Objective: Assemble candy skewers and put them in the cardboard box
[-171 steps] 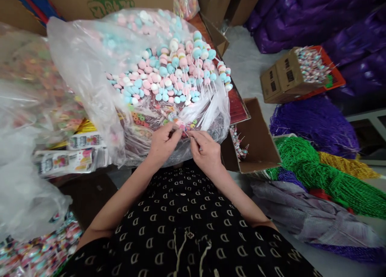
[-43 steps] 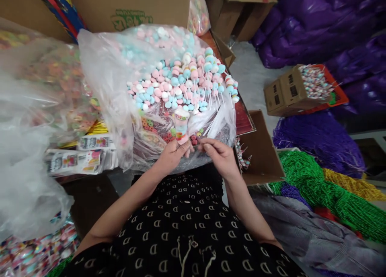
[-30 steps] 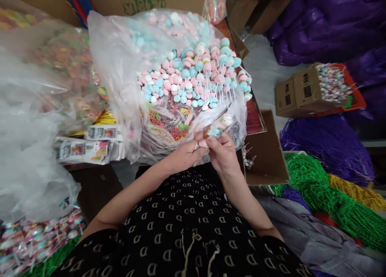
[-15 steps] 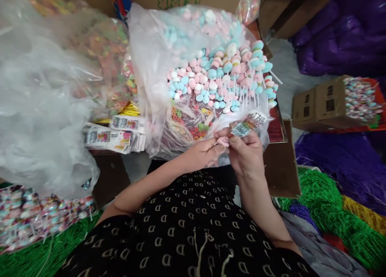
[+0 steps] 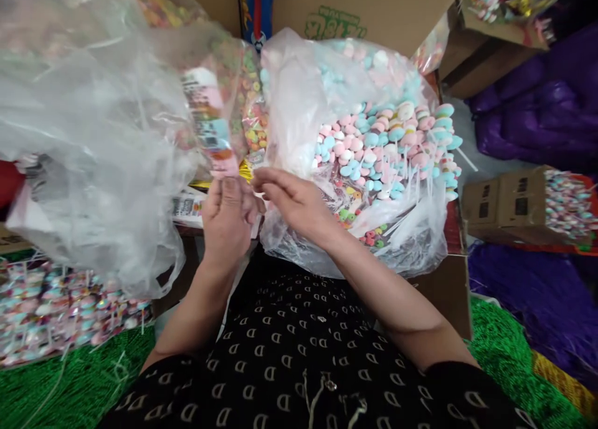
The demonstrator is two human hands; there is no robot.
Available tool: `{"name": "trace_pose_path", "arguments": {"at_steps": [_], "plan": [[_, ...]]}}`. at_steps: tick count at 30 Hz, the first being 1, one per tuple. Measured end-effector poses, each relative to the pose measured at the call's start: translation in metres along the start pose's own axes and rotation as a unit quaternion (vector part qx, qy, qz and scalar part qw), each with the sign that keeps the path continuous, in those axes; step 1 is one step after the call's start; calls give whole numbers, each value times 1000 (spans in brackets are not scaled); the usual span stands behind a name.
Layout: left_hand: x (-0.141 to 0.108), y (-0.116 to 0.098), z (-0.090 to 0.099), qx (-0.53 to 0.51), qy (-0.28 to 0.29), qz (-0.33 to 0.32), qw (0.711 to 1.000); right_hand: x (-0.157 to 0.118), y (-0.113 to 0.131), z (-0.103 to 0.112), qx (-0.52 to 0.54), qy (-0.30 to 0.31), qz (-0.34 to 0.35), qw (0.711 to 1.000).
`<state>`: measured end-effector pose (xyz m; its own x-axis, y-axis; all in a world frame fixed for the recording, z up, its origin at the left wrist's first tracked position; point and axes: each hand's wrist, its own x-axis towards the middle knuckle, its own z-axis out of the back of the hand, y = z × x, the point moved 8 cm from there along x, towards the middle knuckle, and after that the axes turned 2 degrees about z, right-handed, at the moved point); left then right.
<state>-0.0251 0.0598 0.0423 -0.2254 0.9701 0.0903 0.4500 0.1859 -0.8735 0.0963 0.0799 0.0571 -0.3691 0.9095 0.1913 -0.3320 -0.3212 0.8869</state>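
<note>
In the head view, my left hand (image 5: 228, 214) is clamped on the pink lower end of a wrapped candy stick (image 5: 208, 127). The candy stick rises beyond my knuckles, its top leaning a little to my left, with white, pink, orange and blue bands showing through the printed film. My right hand (image 5: 296, 202) is just beside my left, its fingertips bunched close to my left fingers; I cannot tell whether they pinch anything or whether the two touch. The candy stick lies on the far side of my left hand and to the left of my right hand.

Behind the candy stick spreads a cloudy plastic bag (image 5: 116, 136). Under and beside my left hand lie printed wrappers (image 5: 189, 206), with yellow ties (image 5: 245, 169) just beyond my fingers. To the right of my right hand, an open clear bag (image 5: 292, 93) holds loose pink, blue and white candies (image 5: 348, 144). Unwrapped candy skewers (image 5: 408, 130) lie at their right, white sticks pointing mostly toward me, and small coloured rings (image 5: 374, 236) sit nearer me. The red edge of the counter (image 5: 453, 230) shows past that bag. Low on my left are many wrapped skewers (image 5: 60, 311) beside green strands (image 5: 93, 379).
</note>
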Motion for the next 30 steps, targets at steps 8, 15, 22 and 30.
{"name": "trace_pose_path", "arguments": {"at_steps": [8, 15, 22, 30], "plan": [[20, -1, 53, -30, -88, 13, 996, 66, -52, -62, -419, 168, -15, 892], [23, 19, 66, -57, -125, 55, 989, 71, -62, -67, -454, 162, -49, 875], [23, 26, 67, -41, -120, 67, 990, 71, -72, -35, -357, 131, -93, 920], [20, 29, 58, -6, -92, 87, 992, 54, -97, -7, -41, -1, -206, 978]]}}
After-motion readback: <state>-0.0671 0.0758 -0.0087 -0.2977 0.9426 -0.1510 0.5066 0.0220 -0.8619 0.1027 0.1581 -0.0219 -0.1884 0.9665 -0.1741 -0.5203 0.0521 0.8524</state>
